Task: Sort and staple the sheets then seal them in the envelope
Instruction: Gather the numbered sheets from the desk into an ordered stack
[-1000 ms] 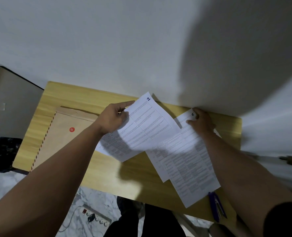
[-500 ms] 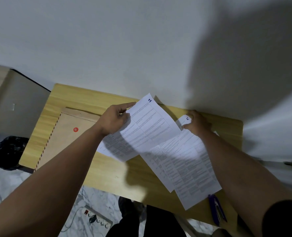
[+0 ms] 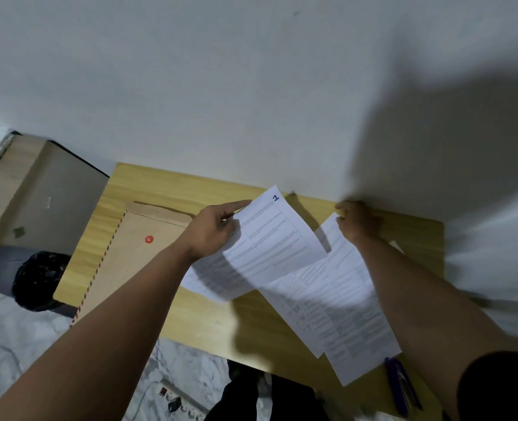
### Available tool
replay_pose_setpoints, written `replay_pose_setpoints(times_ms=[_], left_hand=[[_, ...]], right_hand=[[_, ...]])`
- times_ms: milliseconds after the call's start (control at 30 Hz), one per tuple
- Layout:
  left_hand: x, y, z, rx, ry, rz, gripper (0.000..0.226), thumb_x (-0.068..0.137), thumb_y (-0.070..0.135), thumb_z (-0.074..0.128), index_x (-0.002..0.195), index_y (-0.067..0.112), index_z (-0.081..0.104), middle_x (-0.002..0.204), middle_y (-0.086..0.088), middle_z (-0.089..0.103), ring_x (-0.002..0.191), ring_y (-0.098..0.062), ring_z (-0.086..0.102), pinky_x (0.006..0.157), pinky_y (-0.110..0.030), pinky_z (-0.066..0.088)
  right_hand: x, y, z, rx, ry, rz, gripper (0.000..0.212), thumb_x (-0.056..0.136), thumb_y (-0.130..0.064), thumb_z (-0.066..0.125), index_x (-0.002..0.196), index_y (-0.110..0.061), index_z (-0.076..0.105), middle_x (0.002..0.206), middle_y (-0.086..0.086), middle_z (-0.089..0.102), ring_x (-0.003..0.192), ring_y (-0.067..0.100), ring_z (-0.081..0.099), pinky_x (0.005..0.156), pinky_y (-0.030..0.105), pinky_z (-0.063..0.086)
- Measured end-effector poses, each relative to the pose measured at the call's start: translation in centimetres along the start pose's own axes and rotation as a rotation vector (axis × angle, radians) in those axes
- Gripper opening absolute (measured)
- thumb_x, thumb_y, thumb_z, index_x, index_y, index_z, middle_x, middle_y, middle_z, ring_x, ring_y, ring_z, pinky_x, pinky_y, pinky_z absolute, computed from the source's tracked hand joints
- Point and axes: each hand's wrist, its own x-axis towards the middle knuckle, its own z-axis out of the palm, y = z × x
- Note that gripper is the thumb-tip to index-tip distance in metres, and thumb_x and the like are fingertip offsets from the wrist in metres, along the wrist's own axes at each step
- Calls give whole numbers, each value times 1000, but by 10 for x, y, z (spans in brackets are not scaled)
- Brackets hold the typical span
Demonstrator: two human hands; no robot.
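Observation:
My left hand [image 3: 213,230] pinches the top left edge of a printed sheet marked "1" [image 3: 270,247], lifted off the wooden table [image 3: 166,186]. To its right lies a stack of printed sheets [image 3: 336,311], partly under sheet 1. My right hand [image 3: 358,221] grips the stack's top corner at the back of the table. A brown envelope [image 3: 136,256] with a red button clasp lies flat at the left, partly under my left forearm. A blue stapler [image 3: 402,387] rests at the table's front right edge beside my right arm.
A white wall [image 3: 251,86] runs right behind the table. Left of the table stands a low cabinet [image 3: 24,202], with a black bin bag [image 3: 37,281] on the floor. A white power strip [image 3: 182,402] lies on the marble floor below the front edge.
My right hand has shifted a little along the stack's top corner and now covers the number there. Sheet 1 stays raised in my left hand. The camera has tilted slightly.

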Motion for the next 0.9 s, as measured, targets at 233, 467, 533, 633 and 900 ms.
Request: replay_pose_setpoints(times_ms=[233, 467, 533, 633, 900], left_hand=[[-3, -10, 4, -16, 14, 14, 49, 104, 1, 51, 147, 24, 60, 123, 17, 71, 100, 17, 64, 91, -7, 44], [-8, -13, 1, 47, 27, 50, 43, 103, 10, 57, 140, 30, 60, 86, 4, 66, 71, -7, 56, 72, -25, 45], [-12, -5, -5, 53, 11, 75, 31, 101, 9, 56, 123, 28, 69, 92, 7, 74, 77, -10, 63, 72, -27, 49], [-19, 8, -19, 58, 19, 128, 23, 98, 5, 57, 100, 23, 72, 85, 10, 74, 71, -6, 60, 69, -27, 46], [-63, 40, -73, 66, 116, 349, 16, 95, 29, 57, 89, 18, 67, 80, 0, 68, 67, -6, 51, 67, -30, 42]], right_hand=[[-4, -3, 3, 18, 92, -13, 15, 86, -15, 58, 72, -18, 61, 81, -2, 66, 78, 30, 59, 77, 38, 33], [-17, -33, -29, 162, 70, -123, 19, 86, -21, 61, 77, -15, 76, 91, 10, 69, 82, 31, 66, 74, 35, 56], [-21, -50, -50, 145, 30, -152, 26, 81, -28, 55, 74, -8, 71, 84, 9, 70, 79, 30, 67, 73, 37, 59], [-35, -77, -88, 92, 80, -297, 26, 74, -29, 45, 60, -7, 51, 62, 7, 58, 66, 34, 60, 65, 34, 56], [-142, -175, -215, 165, 77, -413, 20, 75, -9, 63, 59, -19, 65, 70, -7, 71, 64, 5, 59, 64, 21, 46]])
